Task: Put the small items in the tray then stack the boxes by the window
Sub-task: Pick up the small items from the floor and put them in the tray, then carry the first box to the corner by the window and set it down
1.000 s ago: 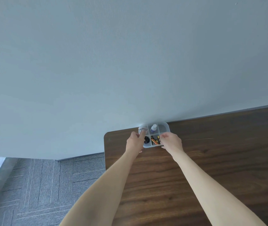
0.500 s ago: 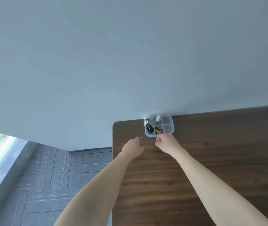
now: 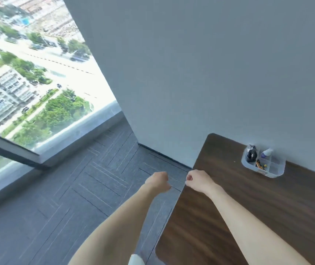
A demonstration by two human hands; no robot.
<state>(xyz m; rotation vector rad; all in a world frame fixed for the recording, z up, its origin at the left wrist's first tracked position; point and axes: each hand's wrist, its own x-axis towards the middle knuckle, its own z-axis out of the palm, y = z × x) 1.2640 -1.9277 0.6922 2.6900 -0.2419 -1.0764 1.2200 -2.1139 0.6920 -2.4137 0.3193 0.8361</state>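
Clear plastic compartment tray [image 3: 263, 163] is sitting on the dark wood table [image 3: 248, 207], ahead and right of the right hand [image 3: 197, 180], already holding small items. Both hands, left hand [image 3: 157, 181] included, are hanging loosely curled, empty. No boxes showing; stacking by the window [image 3: 28, 73] seems left.

A dark wooden table [image 3: 258, 207] carries a clear divided tray [image 3: 275, 170], well ahead and right of the right hand [image 3: 198, 181], against the wall.
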